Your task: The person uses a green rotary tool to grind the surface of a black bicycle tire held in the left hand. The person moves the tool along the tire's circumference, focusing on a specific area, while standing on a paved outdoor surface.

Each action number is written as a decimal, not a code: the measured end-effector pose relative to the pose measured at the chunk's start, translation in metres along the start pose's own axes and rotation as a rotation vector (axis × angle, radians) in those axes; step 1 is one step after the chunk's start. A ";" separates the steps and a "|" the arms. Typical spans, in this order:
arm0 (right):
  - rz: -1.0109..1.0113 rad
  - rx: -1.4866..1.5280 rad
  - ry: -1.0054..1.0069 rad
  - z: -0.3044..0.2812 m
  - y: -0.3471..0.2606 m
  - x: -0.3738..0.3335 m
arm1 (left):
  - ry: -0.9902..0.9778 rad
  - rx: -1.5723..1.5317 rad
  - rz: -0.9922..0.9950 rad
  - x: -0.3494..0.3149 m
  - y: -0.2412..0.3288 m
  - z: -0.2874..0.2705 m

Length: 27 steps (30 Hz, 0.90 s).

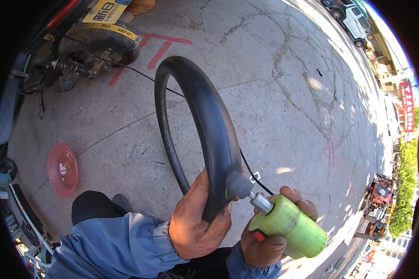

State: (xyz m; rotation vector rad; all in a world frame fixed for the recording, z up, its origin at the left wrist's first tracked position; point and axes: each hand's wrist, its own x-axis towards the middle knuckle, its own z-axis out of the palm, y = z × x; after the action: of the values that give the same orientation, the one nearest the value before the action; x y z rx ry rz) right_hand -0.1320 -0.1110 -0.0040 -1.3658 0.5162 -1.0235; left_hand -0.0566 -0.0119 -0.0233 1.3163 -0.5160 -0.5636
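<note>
Inner tube (214, 116), black rubber, held tilted above cracked grey concrete (274, 121). The left grip (195, 228) clasps its lower end; the right grip (263, 251) is wrapped round a green power tool (291, 228), its blurred grey tip (239, 185) at the tube. Beyond: pink basin (56, 183), red painted lines (159, 55), a wheel (97, 43); far right, white car (356, 23), trees (407, 167).

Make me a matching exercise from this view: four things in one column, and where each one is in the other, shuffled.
1. black inner tube
2. green power tool
3. pink basin
4. white car

A. on the ground, at the left
B. in the right hand
C. toward the upper right
D. in the left hand

Pairs: 1-D, 2-B, 3-A, 4-C
</note>
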 end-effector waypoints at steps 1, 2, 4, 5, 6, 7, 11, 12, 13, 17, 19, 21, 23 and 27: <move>-0.013 0.033 -0.037 -0.001 0.000 0.000 | -0.013 0.004 -0.031 -0.001 -0.001 -0.001; -0.025 0.067 -0.073 -0.004 0.001 0.000 | -0.026 0.008 -0.062 -0.002 -0.001 -0.002; -0.043 0.084 -0.062 -0.005 0.000 0.002 | 0.004 -0.006 0.010 0.001 -0.001 0.002; -0.046 0.067 -0.016 -0.002 -0.002 0.004 | 0.019 -0.014 0.047 0.001 -0.001 0.004; -0.048 0.052 0.031 -0.001 -0.002 0.006 | 0.027 -0.020 0.040 0.001 -0.002 0.004; -0.049 0.009 0.040 -0.006 0.000 0.007 | 0.035 -0.027 0.034 0.000 -0.004 0.005; -0.016 -0.016 0.024 -0.005 -0.001 0.007 | 0.026 -0.075 -0.010 -0.002 -0.004 0.004; -0.022 -0.019 0.023 -0.005 -0.001 0.007 | 0.026 -0.068 -0.012 -0.002 -0.004 0.004; -0.027 -0.021 0.022 -0.005 0.000 0.007 | 0.025 -0.060 -0.014 -0.002 -0.003 0.004; -0.048 -0.065 0.012 -0.008 0.004 0.004 | 0.004 -0.036 0.018 -0.001 -0.005 0.002; -0.019 -0.044 -0.006 -0.006 0.000 0.005 | -0.002 -0.032 0.011 -0.001 -0.004 0.001; -0.006 -0.026 -0.014 -0.005 -0.001 0.004 | 0.006 -0.028 0.018 0.000 -0.002 0.002; -0.009 -0.010 -0.014 -0.005 -0.001 0.003 | 0.026 -0.025 0.038 0.001 0.001 0.004; 0.030 0.040 -0.035 -0.001 -0.003 -0.003 | 0.013 -0.055 0.051 0.002 -0.006 0.003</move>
State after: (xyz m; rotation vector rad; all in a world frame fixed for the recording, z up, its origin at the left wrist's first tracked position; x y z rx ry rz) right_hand -0.1353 -0.1085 -0.0021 -1.3345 0.4864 -0.9794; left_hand -0.0578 -0.0159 -0.0285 1.2502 -0.5183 -0.5231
